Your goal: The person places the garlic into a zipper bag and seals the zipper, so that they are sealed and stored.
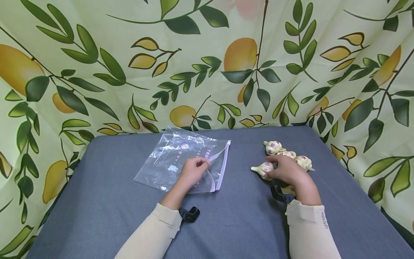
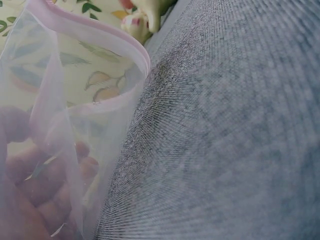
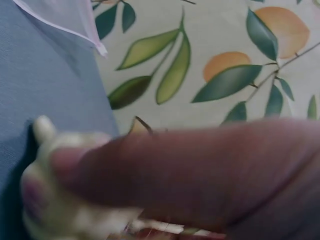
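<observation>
A clear zip bag (image 1: 165, 158) with pink printing and a pink zip edge lies on the table. My left hand (image 1: 191, 173) pinches one side of its mouth, and the mouth gapes toward the right. In the left wrist view the fingers (image 2: 45, 185) show through the plastic. To the right, my right hand (image 1: 288, 172) holds a garlic bulb (image 1: 263, 169) whose stem points left. The right wrist view shows the thumb (image 3: 150, 175) pressed on that bulb (image 3: 45, 200); the other fingers are mostly hidden there.
Several more garlic bulbs (image 1: 304, 162) are grouped around the right hand, partly covered by it. Grey-blue cloth (image 1: 106, 194) covers the table. A curtain (image 1: 200, 43) printed with leaves and fruit hangs behind and at both sides. Dark bands (image 1: 190, 214) circle the wrists.
</observation>
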`<action>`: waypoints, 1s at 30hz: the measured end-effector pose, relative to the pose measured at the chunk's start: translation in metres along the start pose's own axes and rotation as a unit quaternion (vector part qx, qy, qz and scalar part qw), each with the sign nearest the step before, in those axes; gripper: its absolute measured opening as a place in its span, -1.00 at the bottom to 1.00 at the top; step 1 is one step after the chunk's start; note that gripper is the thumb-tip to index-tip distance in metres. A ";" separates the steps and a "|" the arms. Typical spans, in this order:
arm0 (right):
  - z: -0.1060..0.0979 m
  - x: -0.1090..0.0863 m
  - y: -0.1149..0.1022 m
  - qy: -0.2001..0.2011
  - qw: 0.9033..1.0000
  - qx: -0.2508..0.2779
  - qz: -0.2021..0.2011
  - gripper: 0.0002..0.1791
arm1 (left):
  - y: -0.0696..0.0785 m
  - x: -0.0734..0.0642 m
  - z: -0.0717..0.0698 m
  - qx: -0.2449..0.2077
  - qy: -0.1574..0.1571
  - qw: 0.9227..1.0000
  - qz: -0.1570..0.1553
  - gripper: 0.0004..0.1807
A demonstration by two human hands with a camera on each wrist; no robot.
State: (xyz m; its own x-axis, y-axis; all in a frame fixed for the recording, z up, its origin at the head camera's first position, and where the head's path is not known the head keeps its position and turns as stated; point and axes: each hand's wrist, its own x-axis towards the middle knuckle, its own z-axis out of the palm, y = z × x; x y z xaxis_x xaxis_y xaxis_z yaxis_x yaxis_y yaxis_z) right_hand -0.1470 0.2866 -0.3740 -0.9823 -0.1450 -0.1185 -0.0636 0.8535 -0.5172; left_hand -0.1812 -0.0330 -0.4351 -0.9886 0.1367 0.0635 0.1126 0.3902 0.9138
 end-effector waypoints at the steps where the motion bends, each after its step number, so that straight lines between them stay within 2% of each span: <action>1: 0.002 0.002 -0.001 -0.001 1.000 0.003 -0.002 -0.29 | 0.000 0.000 0.000 0.001 0.000 1.000 -0.001 -0.82; 7: 0.014 0.011 -0.001 0.008 0.999 0.045 -0.021 -0.32 | 0.000 0.000 0.000 0.002 -0.002 1.000 -0.003 -0.82; 12: 0.023 0.017 0.000 0.015 0.997 0.058 -0.039 -0.34 | -0.001 0.000 0.000 -0.001 -0.001 1.000 -0.002 -0.83; 19: 0.033 0.021 -0.004 0.003 0.996 0.080 -0.042 -0.32 | -0.002 0.000 -0.001 0.000 -0.005 1.000 0.002 -0.81; 23: 0.040 0.024 -0.010 0.009 0.994 0.095 -0.055 -0.34 | -0.002 0.000 -0.001 0.002 -0.007 1.000 -0.003 -0.80; 30: 0.052 0.028 -0.017 0.022 0.991 0.119 -0.052 -0.36 | -0.002 0.001 0.000 0.008 -0.001 1.000 -0.003 -0.83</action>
State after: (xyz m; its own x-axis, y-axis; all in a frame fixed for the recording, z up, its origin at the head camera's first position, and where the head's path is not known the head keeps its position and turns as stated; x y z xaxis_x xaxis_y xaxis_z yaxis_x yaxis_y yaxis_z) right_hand -0.1646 0.2420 -0.4126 -0.9795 -0.2004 -0.0193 -0.1276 0.6919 -0.7106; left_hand -0.1820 -0.0340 -0.4366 -0.9891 0.1363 0.0563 0.1077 0.4066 0.9073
